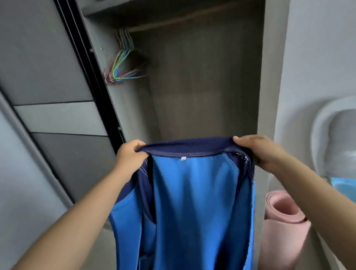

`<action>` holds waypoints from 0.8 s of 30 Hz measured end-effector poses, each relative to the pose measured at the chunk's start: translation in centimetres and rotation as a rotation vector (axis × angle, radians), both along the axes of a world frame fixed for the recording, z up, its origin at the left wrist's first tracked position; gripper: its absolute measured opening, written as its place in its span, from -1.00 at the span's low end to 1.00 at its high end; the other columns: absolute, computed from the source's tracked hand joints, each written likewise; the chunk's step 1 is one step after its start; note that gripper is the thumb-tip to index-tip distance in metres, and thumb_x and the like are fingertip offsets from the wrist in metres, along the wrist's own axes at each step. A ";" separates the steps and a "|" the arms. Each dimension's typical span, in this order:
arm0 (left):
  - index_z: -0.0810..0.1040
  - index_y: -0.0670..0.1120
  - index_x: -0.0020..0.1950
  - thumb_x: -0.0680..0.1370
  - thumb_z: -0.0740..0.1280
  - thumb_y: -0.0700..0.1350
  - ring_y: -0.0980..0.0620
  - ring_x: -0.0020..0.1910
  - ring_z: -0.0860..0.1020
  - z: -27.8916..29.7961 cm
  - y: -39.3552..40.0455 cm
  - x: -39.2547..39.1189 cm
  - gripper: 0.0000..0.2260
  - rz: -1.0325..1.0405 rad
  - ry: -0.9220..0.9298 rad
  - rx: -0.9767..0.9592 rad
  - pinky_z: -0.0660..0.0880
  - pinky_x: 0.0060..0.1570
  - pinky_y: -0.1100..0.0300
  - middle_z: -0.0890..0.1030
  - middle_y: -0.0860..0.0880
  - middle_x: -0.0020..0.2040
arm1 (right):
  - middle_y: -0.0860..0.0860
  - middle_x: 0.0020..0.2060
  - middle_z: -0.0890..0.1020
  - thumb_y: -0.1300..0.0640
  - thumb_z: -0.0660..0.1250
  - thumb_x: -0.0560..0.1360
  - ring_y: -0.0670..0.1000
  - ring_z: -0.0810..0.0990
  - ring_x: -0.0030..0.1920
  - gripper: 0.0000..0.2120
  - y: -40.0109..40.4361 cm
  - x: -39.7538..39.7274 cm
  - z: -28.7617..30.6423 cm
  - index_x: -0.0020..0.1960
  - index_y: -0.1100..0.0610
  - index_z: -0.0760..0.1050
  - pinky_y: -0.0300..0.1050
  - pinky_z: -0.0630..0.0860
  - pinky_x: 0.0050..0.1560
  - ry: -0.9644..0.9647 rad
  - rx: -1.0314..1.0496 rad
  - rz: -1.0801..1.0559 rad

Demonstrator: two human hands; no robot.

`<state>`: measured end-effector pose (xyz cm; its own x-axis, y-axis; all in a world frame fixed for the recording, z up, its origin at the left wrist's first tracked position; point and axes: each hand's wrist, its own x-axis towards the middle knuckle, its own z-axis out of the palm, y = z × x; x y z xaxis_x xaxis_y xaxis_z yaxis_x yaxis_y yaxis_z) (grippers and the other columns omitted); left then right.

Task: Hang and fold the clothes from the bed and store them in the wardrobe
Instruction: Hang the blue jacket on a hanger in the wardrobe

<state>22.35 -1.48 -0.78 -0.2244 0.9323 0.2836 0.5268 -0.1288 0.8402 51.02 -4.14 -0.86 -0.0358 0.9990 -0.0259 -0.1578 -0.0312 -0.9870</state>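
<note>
Both hands are up in front of the open grey wardrobe [191, 95], and the bright blue jacket with a navy ribbed collar [195, 208] is hanging between them, stretched out by that collar. The left hand [129, 155] is pinching the collar's left end, fingers curled over the fabric. The right hand [257, 152] is gripping the right end, thumb on top. Inside the wardrobe, a bunch of coloured wire hangers [124, 64] is dangling from the rail at the left. A rolled pink mat [284, 228] is standing just right of the jacket, near a white rounded tub [329, 127].
</note>
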 end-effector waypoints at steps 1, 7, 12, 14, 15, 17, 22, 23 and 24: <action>0.44 -0.04 -0.38 0.42 0.25 -0.45 0.04 -0.36 0.39 0.7 1.4 -1.1 -0.67 0.012 0.009 -0.002 0.30 -0.36 0.32 0.48 0.04 -0.45 | 0.00 -0.55 0.58 0.25 0.22 0.54 -0.11 0.54 -0.53 -0.75 1.9 -1.5 0.2 -0.30 0.25 0.46 -0.35 0.47 -0.47 -0.019 0.007 0.020; 0.49 -0.12 -0.38 0.32 0.29 -0.46 0.00 -0.23 0.44 4.8 10.8 -7.6 -0.76 0.141 0.186 0.014 0.31 -0.31 0.23 0.50 -0.11 -0.35 | 0.03 -0.50 0.58 0.28 0.25 0.51 -0.05 0.55 -0.47 -0.79 15.2 -9.4 1.2 -0.30 0.26 0.46 -0.30 0.46 -0.39 -0.037 0.060 0.160; 0.53 -0.13 -0.27 0.35 0.28 -0.40 0.01 -0.19 0.45 10.0 17.8 -11.3 -0.83 0.246 0.424 0.091 0.32 -0.35 0.25 0.49 -0.02 -0.31 | -0.01 -0.58 0.52 0.33 0.23 0.52 -0.10 0.48 -0.53 -0.71 26.4 -14.2 3.3 -0.39 0.23 0.40 -0.34 0.39 -0.47 -0.170 0.125 0.319; 0.51 -0.10 -0.26 0.37 0.27 -0.37 -0.04 -0.16 0.49 11.8 20.8 -12.6 -0.83 0.319 0.484 0.135 0.33 -0.34 0.24 0.53 -0.06 -0.22 | -0.04 -0.56 0.53 0.30 0.24 0.52 -0.10 0.48 -0.51 -0.73 30.7 -16.9 4.1 -0.36 0.19 0.44 -0.29 0.37 -0.44 -0.274 0.154 0.385; 0.53 -0.11 -0.22 0.37 0.26 -0.36 -0.07 -0.11 0.52 12.6 22.2 -13.0 -0.83 0.351 0.510 0.162 0.36 -0.28 0.23 0.57 -0.09 -0.17 | -0.04 -0.56 0.52 0.28 0.23 0.53 -0.10 0.45 -0.52 -0.74 32.6 -18.5 4.5 -0.34 0.18 0.44 -0.28 0.34 -0.45 -0.328 0.169 0.411; 0.56 -0.12 -0.15 0.37 0.25 -0.35 -0.12 -0.02 0.54 13.7 25.0 -13.9 -0.81 0.378 0.566 0.205 0.42 -0.15 0.20 0.61 -0.13 -0.05 | -0.04 -0.60 0.49 0.27 0.21 0.54 -0.11 0.41 -0.57 -0.75 35.6 -21.6 5.3 -0.32 0.16 0.41 -0.31 0.32 -0.51 -0.430 0.212 0.461; 0.59 -0.14 -0.04 0.35 0.27 -0.36 -0.07 0.03 0.50 14.1 31.9 -17.4 -0.74 0.308 0.698 0.260 0.37 -0.13 0.23 0.47 -0.04 -0.05 | -0.08 -0.61 0.48 0.30 0.24 0.52 -0.21 0.42 -0.60 -0.68 42.6 -28.0 7.9 -0.39 0.09 0.39 -0.37 0.35 -0.43 -0.611 0.535 0.296; 0.59 -0.13 -0.04 0.35 0.27 -0.37 -0.06 0.02 0.49 14.1 33.1 -18.2 -0.73 0.290 0.707 0.263 0.33 -0.15 0.24 0.43 -0.02 -0.07 | -0.10 -0.56 0.49 0.28 0.26 0.51 -0.23 0.43 -0.56 -0.67 44.0 -28.8 8.6 -0.40 0.04 0.39 -0.32 0.35 -0.36 -0.664 0.624 0.220; 0.59 -0.12 -0.03 0.35 0.27 -0.37 -0.05 0.03 0.48 14.1 34.4 -19.2 -0.73 0.277 0.720 0.273 0.31 -0.17 0.23 0.40 -0.01 -0.06 | -0.12 -0.55 0.49 0.27 0.27 0.50 -0.25 0.44 -0.54 -0.66 45.6 -29.5 9.3 -0.41 0.01 0.39 -0.27 0.35 -0.30 -0.680 0.677 0.157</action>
<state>3.20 32.93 13.35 -0.1128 0.7471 0.6551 0.9680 -0.0660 0.2420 21.52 41.44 8.40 -0.3598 0.7954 0.4878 0.4103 0.6044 -0.6829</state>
